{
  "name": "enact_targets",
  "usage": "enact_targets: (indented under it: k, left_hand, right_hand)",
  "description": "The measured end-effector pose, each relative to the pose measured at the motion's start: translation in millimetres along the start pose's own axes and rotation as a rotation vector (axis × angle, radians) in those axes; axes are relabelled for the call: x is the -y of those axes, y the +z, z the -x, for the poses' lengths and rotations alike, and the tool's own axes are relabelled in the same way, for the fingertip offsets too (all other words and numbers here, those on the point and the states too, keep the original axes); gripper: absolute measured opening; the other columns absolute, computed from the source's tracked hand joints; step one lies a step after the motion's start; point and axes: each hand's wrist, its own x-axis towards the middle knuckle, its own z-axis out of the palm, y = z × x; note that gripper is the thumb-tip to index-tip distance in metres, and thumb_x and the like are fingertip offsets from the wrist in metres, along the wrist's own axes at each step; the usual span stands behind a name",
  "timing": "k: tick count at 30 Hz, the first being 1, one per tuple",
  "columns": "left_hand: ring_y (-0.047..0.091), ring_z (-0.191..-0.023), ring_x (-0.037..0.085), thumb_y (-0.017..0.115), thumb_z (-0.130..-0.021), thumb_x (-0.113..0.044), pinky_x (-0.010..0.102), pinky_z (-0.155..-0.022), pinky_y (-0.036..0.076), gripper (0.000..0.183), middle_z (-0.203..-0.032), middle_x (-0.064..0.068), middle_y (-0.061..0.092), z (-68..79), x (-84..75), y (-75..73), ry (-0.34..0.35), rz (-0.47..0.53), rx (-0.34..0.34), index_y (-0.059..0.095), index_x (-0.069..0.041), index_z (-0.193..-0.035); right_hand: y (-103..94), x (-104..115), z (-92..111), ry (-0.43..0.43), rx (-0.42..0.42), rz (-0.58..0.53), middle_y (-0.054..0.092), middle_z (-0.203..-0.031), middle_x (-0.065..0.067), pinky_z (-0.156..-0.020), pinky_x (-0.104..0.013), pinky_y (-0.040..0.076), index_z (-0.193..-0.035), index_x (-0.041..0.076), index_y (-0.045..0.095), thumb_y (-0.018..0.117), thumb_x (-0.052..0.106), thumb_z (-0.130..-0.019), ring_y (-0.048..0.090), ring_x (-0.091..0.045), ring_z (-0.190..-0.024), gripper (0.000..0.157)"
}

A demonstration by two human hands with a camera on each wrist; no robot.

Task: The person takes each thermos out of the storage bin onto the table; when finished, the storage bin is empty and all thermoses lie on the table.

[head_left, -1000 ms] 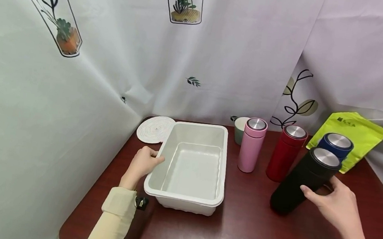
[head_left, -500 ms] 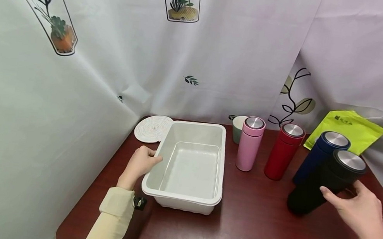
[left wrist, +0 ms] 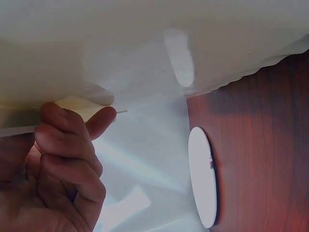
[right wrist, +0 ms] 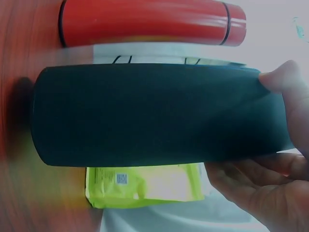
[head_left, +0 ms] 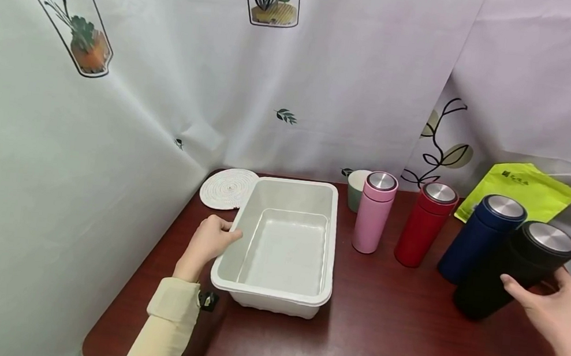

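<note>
My left hand [head_left: 207,245] pinches the left rim of a light grey plastic basin [head_left: 270,295], thumb inside and fingers curled under the outside. The left wrist view shows those fingers [left wrist: 72,145] against the basin's outer wall [left wrist: 145,48]. On the far right, my right hand [head_left: 566,315] grips a tall black thermos [head_left: 508,268] with a steel-topped lid. The thermos leans to the right and overlaps the blue thermos [head_left: 479,242] in the head view. Up close, thumb and fingers clasp the black thermos [right wrist: 154,116] near its lid end, its base close over the table.
A red thermos [head_left: 423,227] and a pink one [head_left: 372,219] stand left of the blue one. Behind them are a green cup [head_left: 355,194] and a lime-green pouch [head_left: 540,190]. A round white woven mat [head_left: 227,188] lies behind the basin's left side, near the curtain [head_left: 326,89].
My right hand has carried the black thermos to the right, from in front of the red and blue thermoses to beside the blue one. The left hand stays on the basin.
</note>
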Motion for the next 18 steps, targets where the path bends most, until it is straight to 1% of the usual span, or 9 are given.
enact_targets:
  k: [1,4,7,8,10,13,15,16,18]
  left_hand:
    - [0.069,-0.069,0.019,0.066,-0.082,-0.021,0.032,-0.06,0.055,0.037,-0.099,0.022,0.073,0.0,-0.4,-0.2,-0.002,0.0,-0.001,0.073,0.006,-0.106]
    - [0.069,-0.069,0.019,0.066,-0.083,-0.021,0.032,-0.06,0.055,0.037,-0.098,0.022,0.073,-0.1,-0.3,-1.0,0.004,-0.007,0.0,0.073,0.007,-0.106]
    - [0.069,-0.069,0.019,0.067,-0.083,-0.021,0.032,-0.061,0.055,0.036,-0.098,0.021,0.073,-0.3,0.2,-1.3,0.0,-0.011,0.002,0.073,0.006,-0.107]
    - [0.069,-0.069,0.019,0.066,-0.084,-0.021,0.032,-0.061,0.055,0.036,-0.098,0.021,0.073,-0.4,0.2,-1.4,-0.001,-0.012,0.004,0.073,0.006,-0.107]
    - [0.068,-0.069,0.019,0.066,-0.084,-0.02,0.033,-0.061,0.055,0.036,-0.098,0.021,0.073,-0.8,0.6,-1.3,-0.001,-0.013,0.006,0.073,0.006,-0.107]
    - [0.069,-0.07,0.018,0.066,-0.084,-0.02,0.033,-0.061,0.055,0.035,-0.098,0.021,0.073,-1.4,0.2,-0.7,-0.004,-0.008,0.008,0.073,0.006,-0.107]
    - [0.069,-0.07,0.019,0.066,-0.084,-0.02,0.032,-0.061,0.055,0.035,-0.098,0.021,0.073,-1.5,0.1,-0.4,-0.005,-0.003,0.008,0.073,0.006,-0.107]
    - [0.069,-0.07,0.019,0.066,-0.084,-0.02,0.032,-0.061,0.055,0.035,-0.099,0.022,0.073,-1.6,-0.1,-0.4,-0.004,-0.002,0.008,0.073,0.006,-0.107]
    - [0.069,-0.07,0.019,0.066,-0.084,-0.02,0.033,-0.061,0.055,0.036,-0.099,0.022,0.072,-1.7,-0.3,-0.4,-0.003,0.002,0.011,0.073,0.007,-0.107]
  right_hand:
    - [0.0,-1.4,-1.5,0.008,-0.001,0.007,0.062,-0.11,-0.037,-0.077,-0.047,0.04,-0.121,-0.006,0.056,0.078,0.03,-0.079,0.022,0.026,-0.069,0.06]
    - [1.3,-5.2,-5.2,0.026,-0.009,0.029,0.062,-0.11,-0.037,-0.072,-0.043,0.04,-0.12,-0.008,0.056,0.077,0.03,-0.08,0.045,0.005,-0.067,0.059]
    - [3.1,-9.4,-7.7,0.023,-0.027,0.034,0.062,-0.109,-0.038,-0.073,-0.047,0.04,-0.117,-0.009,0.056,0.077,0.028,-0.079,0.059,-0.034,-0.078,0.056]
    - [3.2,-11.1,-9.1,0.022,-0.03,0.029,0.062,-0.108,-0.038,-0.07,-0.042,0.041,-0.116,-0.009,0.056,0.077,0.027,-0.079,0.06,-0.033,-0.078,0.055]
    - [3.1,-15.6,-13.3,0.018,-0.03,0.019,0.061,-0.108,-0.039,-0.063,-0.031,0.039,-0.116,-0.01,0.056,0.077,0.025,-0.08,0.056,-0.007,-0.065,0.055]
    - [2.7,-21.3,-21.2,0.016,-0.031,-0.015,0.058,-0.112,-0.041,-0.056,-0.017,0.031,-0.12,-0.012,0.053,0.075,0.022,-0.082,0.029,0.023,-0.065,0.055]
    - [4.2,-26.6,-27.8,0.027,-0.028,-0.037,0.055,-0.115,-0.042,-0.055,-0.012,0.029,-0.125,-0.012,0.051,0.073,0.02,-0.084,0.02,0.026,-0.07,0.056]
    - [5.4,-29.7,-31.1,0.035,-0.03,-0.046,0.055,-0.117,-0.041,-0.056,-0.012,0.028,-0.127,-0.012,0.049,0.072,0.02,-0.085,0.024,0.023,-0.073,0.057]
    - [7.5,-35.3,-37.9,0.066,-0.034,-0.072,0.052,-0.123,-0.041,-0.063,-0.018,0.039,-0.133,-0.012,0.046,0.069,0.019,-0.087,0.047,0.011,-0.077,0.06]
